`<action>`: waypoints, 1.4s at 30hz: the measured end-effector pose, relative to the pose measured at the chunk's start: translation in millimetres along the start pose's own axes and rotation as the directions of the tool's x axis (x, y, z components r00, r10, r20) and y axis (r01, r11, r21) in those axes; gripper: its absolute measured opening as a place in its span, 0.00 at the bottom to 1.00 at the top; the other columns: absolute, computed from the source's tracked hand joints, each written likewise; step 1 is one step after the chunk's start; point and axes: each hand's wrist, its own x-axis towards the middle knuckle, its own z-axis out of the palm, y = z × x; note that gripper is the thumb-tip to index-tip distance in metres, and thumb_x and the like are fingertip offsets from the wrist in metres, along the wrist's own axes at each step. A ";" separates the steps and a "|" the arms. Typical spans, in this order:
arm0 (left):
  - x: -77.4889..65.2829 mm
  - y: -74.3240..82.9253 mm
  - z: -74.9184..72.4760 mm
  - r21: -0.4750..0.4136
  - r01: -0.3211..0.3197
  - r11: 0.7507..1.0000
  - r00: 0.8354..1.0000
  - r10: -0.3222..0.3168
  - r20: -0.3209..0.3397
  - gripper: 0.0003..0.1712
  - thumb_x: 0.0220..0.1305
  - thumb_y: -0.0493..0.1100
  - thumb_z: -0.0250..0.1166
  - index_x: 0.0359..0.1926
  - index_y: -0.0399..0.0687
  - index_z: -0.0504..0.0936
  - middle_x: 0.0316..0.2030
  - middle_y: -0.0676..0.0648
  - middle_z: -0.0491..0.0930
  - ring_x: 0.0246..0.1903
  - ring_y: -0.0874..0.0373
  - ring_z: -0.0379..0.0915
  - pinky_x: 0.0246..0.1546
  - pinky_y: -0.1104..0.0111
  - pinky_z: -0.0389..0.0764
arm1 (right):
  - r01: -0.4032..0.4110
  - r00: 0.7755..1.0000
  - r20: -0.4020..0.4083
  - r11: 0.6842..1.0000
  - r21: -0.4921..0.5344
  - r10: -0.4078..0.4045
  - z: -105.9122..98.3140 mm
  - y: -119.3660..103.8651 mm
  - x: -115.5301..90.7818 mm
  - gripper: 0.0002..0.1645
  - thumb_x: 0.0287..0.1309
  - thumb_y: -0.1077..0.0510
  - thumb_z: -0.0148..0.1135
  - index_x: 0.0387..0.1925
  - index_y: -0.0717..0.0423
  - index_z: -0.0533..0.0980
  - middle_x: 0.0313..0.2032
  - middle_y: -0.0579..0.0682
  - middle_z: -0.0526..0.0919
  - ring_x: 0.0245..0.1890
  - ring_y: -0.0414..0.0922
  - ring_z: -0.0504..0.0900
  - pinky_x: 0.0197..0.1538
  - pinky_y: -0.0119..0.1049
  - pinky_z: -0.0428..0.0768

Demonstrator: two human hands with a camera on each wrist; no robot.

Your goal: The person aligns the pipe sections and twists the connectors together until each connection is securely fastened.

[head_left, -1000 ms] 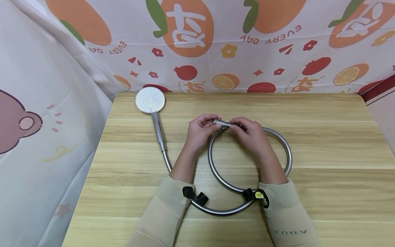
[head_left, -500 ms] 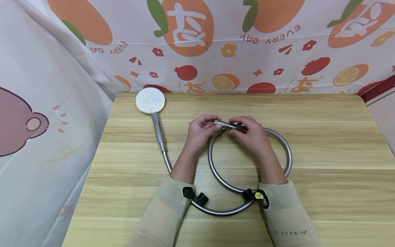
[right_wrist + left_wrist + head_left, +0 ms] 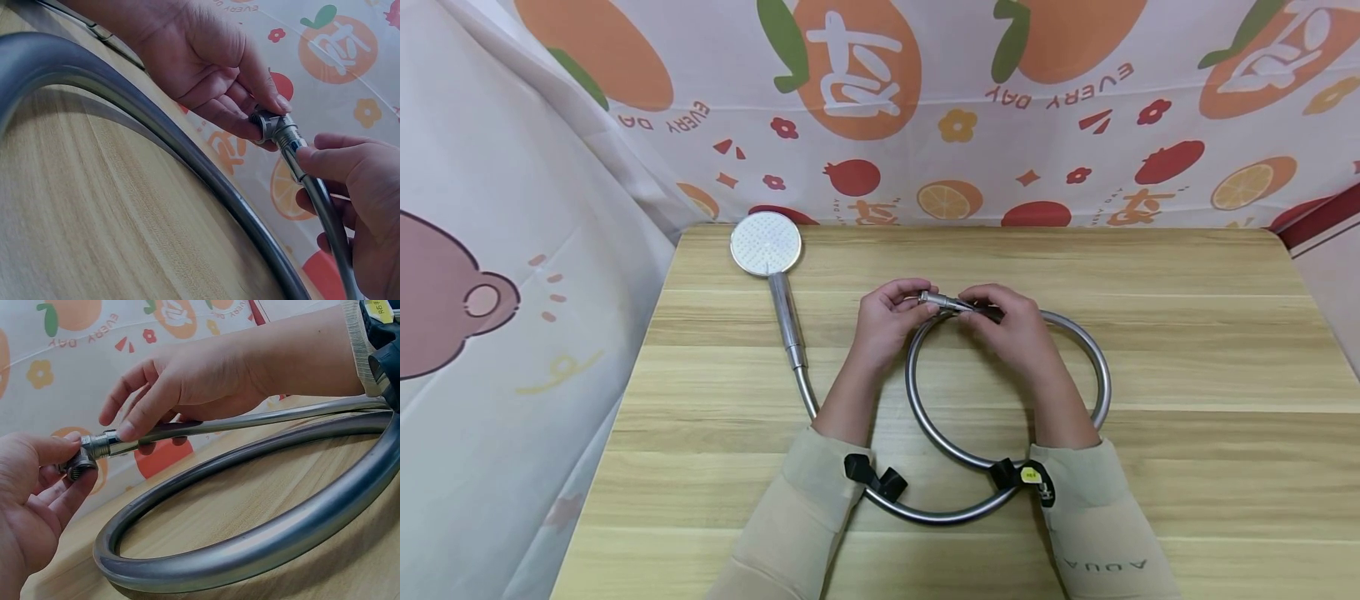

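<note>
My left hand [image 3: 883,321] pinches a small metal pipe fitting [image 3: 81,465] between thumb and fingers; it has a ribbed side opening and a threaded neck. From the right, my right hand [image 3: 1011,325] pinches the end of the shower hose [image 3: 325,212], thumb and fingers round its metal end. Hose end and fitting meet in line, with some thread [image 3: 289,134] showing between them. How deep the thread sits is hidden. Below the hands, the silvery hose makes a loop on the table. At the far left, the hose's other end joins the shower head [image 3: 766,243].
The wooden table [image 3: 1210,350] has its far edge against a fruit-print cloth [image 3: 955,158]. More cloth hangs along the left side [image 3: 550,417]. Dark wrist straps [image 3: 872,477] are on both sleeves, above the lower hose curve.
The right hand's fingers spread slightly at the hose end half a second ago, and now they are closed in on it again. The left hand and the fitting stay in place.
</note>
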 end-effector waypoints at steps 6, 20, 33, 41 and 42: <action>-0.3 -0.9 -0.4 0.014 0.000 1.000 1.000 0.000 0.000 0.19 0.55 0.25 0.69 0.50 0.29 0.79 0.45 0.38 0.84 0.44 0.57 0.84 0.46 0.69 0.86 | 0.029 1.000 0.011 1.000 -0.004 -0.029 -0.2 1.3 -0.3 0.12 0.65 0.54 0.63 0.48 0.50 0.81 0.44 0.45 0.85 0.45 0.41 0.80 0.52 0.40 0.82; -2.0 -0.2 1.2 0.011 -0.012 1.000 1.000 0.012 0.002 0.19 0.56 0.23 0.67 0.50 0.28 0.79 0.43 0.41 0.85 0.43 0.58 0.84 0.45 0.70 0.87 | 0.096 0.994 -0.047 0.993 -0.063 -0.099 1.0 -0.3 0.4 0.18 0.52 0.63 0.73 0.46 0.49 0.82 0.47 0.42 0.82 0.51 0.42 0.73 0.54 0.42 0.77; -1.6 0.1 -0.1 0.034 -0.001 0.999 1.000 0.001 0.000 0.18 0.57 0.25 0.68 0.50 0.30 0.79 0.49 0.31 0.81 0.44 0.57 0.84 0.46 0.68 0.86 | 0.004 1.000 -0.002 0.999 -0.051 -0.004 -0.5 0.1 -0.5 0.11 0.61 0.51 0.67 0.45 0.45 0.82 0.42 0.43 0.83 0.46 0.42 0.74 0.49 0.41 0.78; -1.8 2.0 0.9 0.034 -0.001 0.999 1.000 0.001 0.008 0.18 0.57 0.25 0.68 0.50 0.29 0.79 0.50 0.29 0.80 0.44 0.57 0.84 0.47 0.68 0.86 | 0.023 0.999 0.025 0.998 -0.062 -0.021 -1.9 -0.7 0.7 0.12 0.62 0.54 0.66 0.47 0.47 0.82 0.43 0.43 0.84 0.45 0.42 0.73 0.48 0.40 0.77; -1.7 2.1 1.1 0.034 0.001 0.999 1.000 -0.001 0.007 0.18 0.57 0.25 0.68 0.50 0.29 0.79 0.49 0.31 0.81 0.44 0.57 0.84 0.47 0.68 0.86 | 0.028 0.999 0.028 0.997 -0.070 -0.027 -1.9 -0.7 1.0 0.13 0.61 0.54 0.67 0.48 0.48 0.82 0.43 0.43 0.84 0.45 0.42 0.73 0.48 0.40 0.77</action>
